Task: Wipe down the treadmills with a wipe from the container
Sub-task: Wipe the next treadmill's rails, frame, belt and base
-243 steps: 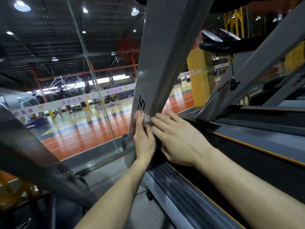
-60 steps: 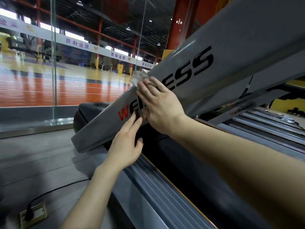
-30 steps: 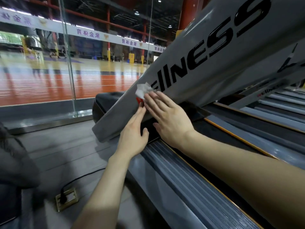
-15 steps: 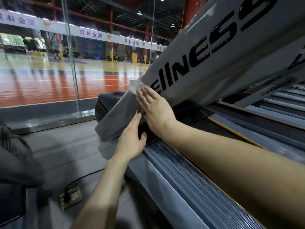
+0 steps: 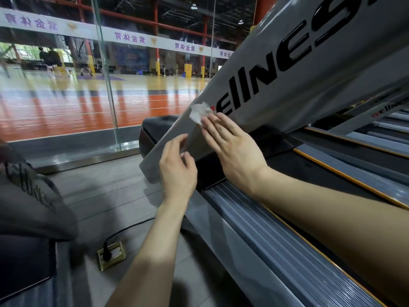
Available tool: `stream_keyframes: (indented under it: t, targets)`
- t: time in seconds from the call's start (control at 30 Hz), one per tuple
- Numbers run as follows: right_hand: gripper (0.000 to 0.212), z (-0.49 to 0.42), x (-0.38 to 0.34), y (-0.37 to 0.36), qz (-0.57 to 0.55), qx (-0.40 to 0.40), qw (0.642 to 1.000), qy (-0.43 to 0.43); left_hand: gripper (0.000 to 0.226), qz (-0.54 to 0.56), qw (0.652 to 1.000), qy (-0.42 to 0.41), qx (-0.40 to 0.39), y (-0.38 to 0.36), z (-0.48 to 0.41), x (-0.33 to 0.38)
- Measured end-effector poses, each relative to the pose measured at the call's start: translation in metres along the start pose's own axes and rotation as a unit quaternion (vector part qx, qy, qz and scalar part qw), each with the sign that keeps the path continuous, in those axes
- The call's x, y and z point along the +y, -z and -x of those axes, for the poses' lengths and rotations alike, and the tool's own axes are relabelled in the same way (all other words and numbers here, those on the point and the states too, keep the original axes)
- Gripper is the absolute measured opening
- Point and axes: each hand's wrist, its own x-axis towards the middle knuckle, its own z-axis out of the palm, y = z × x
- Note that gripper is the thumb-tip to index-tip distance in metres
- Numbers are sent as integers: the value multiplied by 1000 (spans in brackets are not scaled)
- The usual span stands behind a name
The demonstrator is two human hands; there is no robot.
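The grey strut (image 5: 276,111) bears black "ellNES" after a half-hidden red letter — the far strut (image 5: 363,116) shows a small "Welln". The white banner (image 5: 155,44) repeats purple Chinese characters, mirrored.

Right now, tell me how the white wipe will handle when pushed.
Probably floppy: the wipe is crumpled in soft folds. Likely light, since flat fingers alone pin it on the sloped post. It may bunch rather than slide.

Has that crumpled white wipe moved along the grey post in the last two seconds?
Yes. The crumpled white wipe slid down the grey slanted post, from the black letters to the red W.
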Motion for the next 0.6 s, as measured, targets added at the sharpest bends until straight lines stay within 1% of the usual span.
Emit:
stream_keyframes:
  t: [0.03,0.1,0.17,0.23,0.27,0.33,0.43,0.6]
  targets:
    - [74,2,1,-2,8,2,1000,6,50,2,1000,-29,7,2,-3,3]
    - [74,6,4,-3,38,7,999,23,55,11,998,-69,-5,3,-8,9]
    - [75,9,9,-3,48,13,998,33,64,20,995,-83,-53,1,-12,15]
    - [78,16,17,-2,36,20,999,26,72,24,989,-91,-115,-2,-13,16]
    - [79,21,23,-2,32,22,999,23,74,22,986,-91,-141,-4,-13,15]
    - [80,35,35,-3,31,18,999,20,71,18,983,-82,-166,-7,-13,16]
    - [77,62,52,0,14,16,1000,7,57,11,985,-71,-154,-10,-13,20]
    - [73,88,68,7,-43,13,999,-6,50,-38,995,-40,-83,-18,-13,41]
